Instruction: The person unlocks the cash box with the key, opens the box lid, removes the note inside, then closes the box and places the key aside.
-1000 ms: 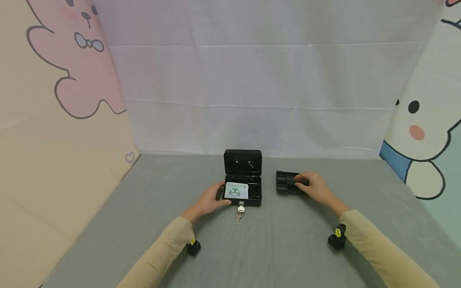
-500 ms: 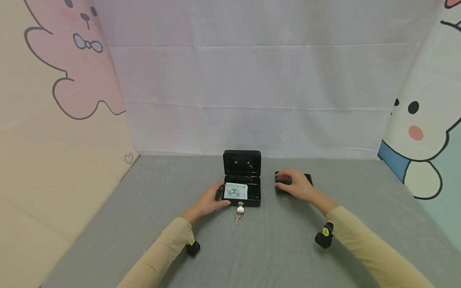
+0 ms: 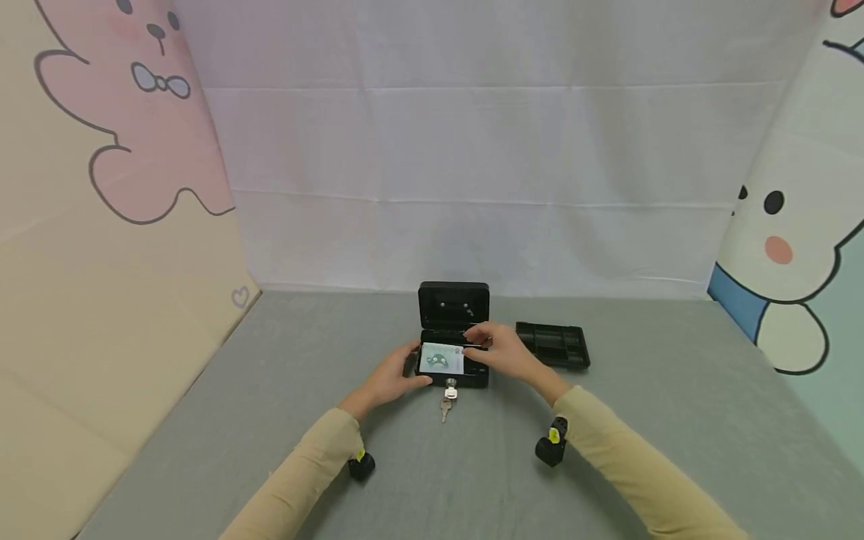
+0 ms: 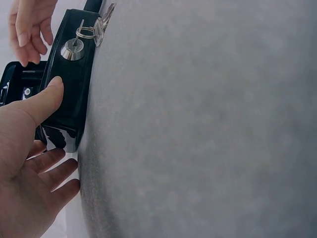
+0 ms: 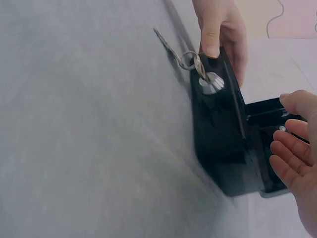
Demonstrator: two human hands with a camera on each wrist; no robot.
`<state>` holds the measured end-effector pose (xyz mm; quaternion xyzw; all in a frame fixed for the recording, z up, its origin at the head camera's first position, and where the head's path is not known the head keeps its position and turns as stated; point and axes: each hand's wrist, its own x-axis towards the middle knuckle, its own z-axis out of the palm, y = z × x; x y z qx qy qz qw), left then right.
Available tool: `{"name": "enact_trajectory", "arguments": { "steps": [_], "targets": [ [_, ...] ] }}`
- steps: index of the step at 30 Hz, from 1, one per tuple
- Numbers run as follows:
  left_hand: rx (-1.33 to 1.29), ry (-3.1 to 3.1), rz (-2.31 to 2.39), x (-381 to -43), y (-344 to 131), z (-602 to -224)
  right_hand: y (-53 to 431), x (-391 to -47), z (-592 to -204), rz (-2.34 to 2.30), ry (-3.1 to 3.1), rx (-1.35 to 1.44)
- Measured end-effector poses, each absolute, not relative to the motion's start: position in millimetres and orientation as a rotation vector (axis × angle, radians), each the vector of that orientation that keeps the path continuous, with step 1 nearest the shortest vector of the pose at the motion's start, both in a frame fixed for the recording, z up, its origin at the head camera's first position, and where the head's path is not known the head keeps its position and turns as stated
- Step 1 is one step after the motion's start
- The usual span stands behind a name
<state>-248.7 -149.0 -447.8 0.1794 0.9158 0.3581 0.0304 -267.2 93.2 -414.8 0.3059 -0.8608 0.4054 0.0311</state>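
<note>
A small black cash box stands with its lid raised. Banknotes lie inside, the top one bearing a green picture. Keys hang on a ring from the lock at the front. My left hand grips the box's left end, its thumb pressed on the front wall and its fingers round the side. Over the right part of the box hovers my right hand, fingers loosely bent and spread; the right wrist view shows nothing between them. This hand partly hides the box's interior.
A black tray with several compartments lies on the grey cloth just right of the box. Behind the table hangs a white cloth, and printed cartoon panels flank it on both sides.
My right hand has moved left, from over the tray to above the open cash box, uncovering the tray. My left hand has kept its grip on the box.
</note>
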Motion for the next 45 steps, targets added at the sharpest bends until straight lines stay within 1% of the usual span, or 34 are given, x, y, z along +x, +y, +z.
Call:
{"name": "enact_trajectory", "arguments": {
  "steps": [7, 17, 32, 40, 45],
  "targets": [
    [0.580, 2.825, 1.110, -249, -150, -450, 74, -272, -426, 1.254, -2.660, 0.921],
    [0.576, 2.820, 1.106, -250, -152, -452, 63, -278, -438, 1.152, -2.690, 0.912],
    [0.595, 2.824, 1.143, -249, -151, -452, 54, -277, -435, 0.946, -2.804, 0.819],
    [0.605, 2.808, 1.153, -249, -151, -453, 54, -278, -437, 0.986, -2.756, 0.789],
    [0.685, 2.819, 1.166, -248, -153, -453, 55, -278, -432, 1.070, -2.686, 0.796]
  ]
}}
